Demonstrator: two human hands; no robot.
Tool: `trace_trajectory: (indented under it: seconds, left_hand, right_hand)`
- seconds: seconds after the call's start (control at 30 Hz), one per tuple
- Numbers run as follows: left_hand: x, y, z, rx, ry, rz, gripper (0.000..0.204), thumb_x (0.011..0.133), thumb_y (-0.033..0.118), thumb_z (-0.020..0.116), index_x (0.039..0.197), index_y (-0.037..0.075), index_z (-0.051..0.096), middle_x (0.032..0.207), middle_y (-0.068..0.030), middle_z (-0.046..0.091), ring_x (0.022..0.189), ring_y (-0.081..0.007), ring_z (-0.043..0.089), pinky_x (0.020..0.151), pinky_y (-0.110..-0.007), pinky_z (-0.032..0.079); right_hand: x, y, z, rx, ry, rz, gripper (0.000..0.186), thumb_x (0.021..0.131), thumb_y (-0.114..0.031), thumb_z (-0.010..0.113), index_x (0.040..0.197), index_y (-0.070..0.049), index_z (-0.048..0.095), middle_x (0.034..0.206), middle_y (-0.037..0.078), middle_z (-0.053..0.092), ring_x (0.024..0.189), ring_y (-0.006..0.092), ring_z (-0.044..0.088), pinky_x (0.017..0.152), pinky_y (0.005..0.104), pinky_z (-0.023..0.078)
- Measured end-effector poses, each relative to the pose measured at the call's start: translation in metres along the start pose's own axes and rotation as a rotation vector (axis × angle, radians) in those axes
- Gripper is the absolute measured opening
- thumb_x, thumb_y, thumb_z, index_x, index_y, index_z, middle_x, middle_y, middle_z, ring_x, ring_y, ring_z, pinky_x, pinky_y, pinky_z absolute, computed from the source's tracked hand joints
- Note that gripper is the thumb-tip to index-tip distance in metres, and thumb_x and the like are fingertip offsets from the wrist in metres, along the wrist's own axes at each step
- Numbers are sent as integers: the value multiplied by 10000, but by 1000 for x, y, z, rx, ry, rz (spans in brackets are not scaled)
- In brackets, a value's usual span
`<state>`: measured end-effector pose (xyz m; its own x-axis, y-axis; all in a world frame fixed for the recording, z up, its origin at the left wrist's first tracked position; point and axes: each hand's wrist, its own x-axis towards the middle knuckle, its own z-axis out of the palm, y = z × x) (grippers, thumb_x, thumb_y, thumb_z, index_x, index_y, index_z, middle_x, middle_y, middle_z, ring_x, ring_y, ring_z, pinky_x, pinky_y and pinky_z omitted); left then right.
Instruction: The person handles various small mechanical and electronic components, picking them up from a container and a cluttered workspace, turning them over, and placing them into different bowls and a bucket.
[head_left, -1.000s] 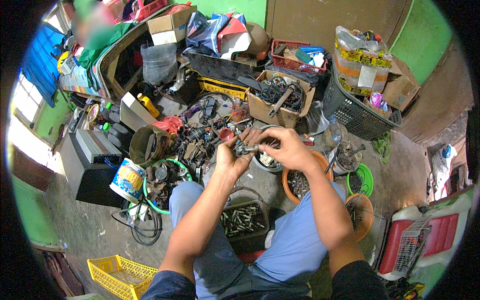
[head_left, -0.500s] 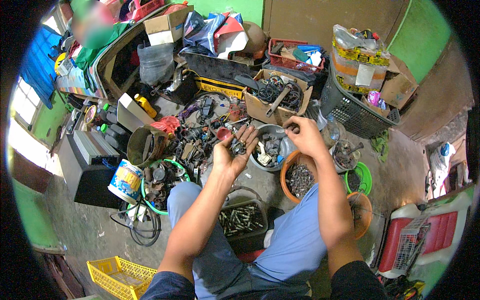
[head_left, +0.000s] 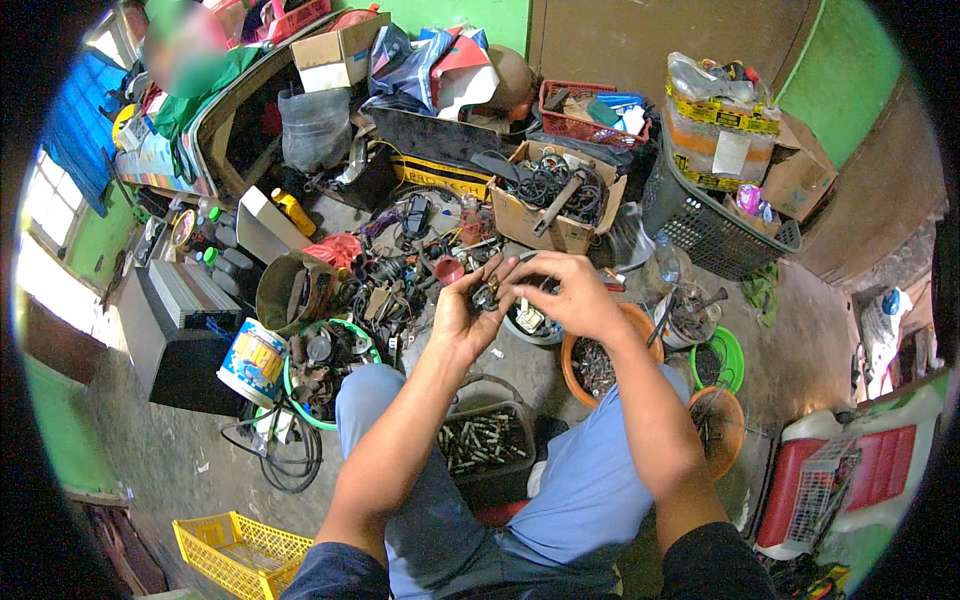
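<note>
My left hand [head_left: 462,318] is raised palm up in front of me, its fingers curled around a small heap of dark and shiny metal parts [head_left: 484,296]. Over that palm, my right hand [head_left: 568,296] has its thumb and fingertips drawn together at the parts; whatever they pinch is too small to make out. Beneath the right hand, partly hidden, stands a grey basin [head_left: 541,340] with mixed pieces in it. An orange bowl [head_left: 570,372] of small metal pieces stands beside it, below my right wrist.
Between my legs sits a dark tub [head_left: 490,486] with many small cylinders. A green-rimmed basin [head_left: 289,385] of metal parts is left, a green bowl [head_left: 738,368] right. Loose scrap [head_left: 385,300] covers the floor ahead, before a cardboard box [head_left: 540,230] of cables. A yellow crate [head_left: 262,585] is lower left.
My right hand has moved left, from above the grey basin to my left palm. The left hand's fingers have curled in more around the metal parts.
</note>
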<state>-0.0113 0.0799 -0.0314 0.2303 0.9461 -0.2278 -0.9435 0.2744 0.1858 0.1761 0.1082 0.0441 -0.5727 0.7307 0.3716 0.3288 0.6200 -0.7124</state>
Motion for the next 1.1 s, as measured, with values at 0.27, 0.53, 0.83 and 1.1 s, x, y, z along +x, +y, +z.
trace_trajectory:
  seconds: [0.27, 0.53, 0.83, 1.1]
  left_hand:
    - [1, -5, 5, 37, 11, 1, 436, 1019, 163, 417, 1406, -35, 450, 1349, -197, 577, 1208, -288, 575, 999, -375, 489]
    - [-1, -8, 5, 75, 16, -3, 427, 1017, 157, 412, 1390, -44, 462, 1368, -213, 543, 1235, -318, 549, 1059, -438, 459]
    - [-2, -8, 12, 37, 51, 40, 415, 1033, 156, 372, 1395, -35, 439, 1376, -222, 537, 1250, -349, 540, 1080, -496, 440]
    - [-3, -9, 22, 2, 12, 59, 420, 1039, 169, 346, 1400, -34, 412, 1411, -243, 503, 1298, -365, 506, 1097, -527, 416]
  right_hand:
    - [-4, 3, 24, 33, -43, -110, 245, 792, -96, 764, 1022, -23, 717, 1020, 156, 675, 940, 339, 666, 845, 405, 525]
    - [-3, -1, 24, 27, -61, 14, 206, 803, -58, 758, 980, 4, 671, 957, 158, 675, 868, 299, 675, 773, 371, 535]
    - [0, -3, 19, 220, 31, 176, 204, 845, -91, 721, 1021, 6, 683, 914, 151, 714, 843, 260, 699, 773, 374, 538]
    - [0, 10, 5, 657, 68, 444, 183, 969, -143, 646, 1089, -13, 693, 991, 55, 716, 859, 105, 665, 725, 262, 528]
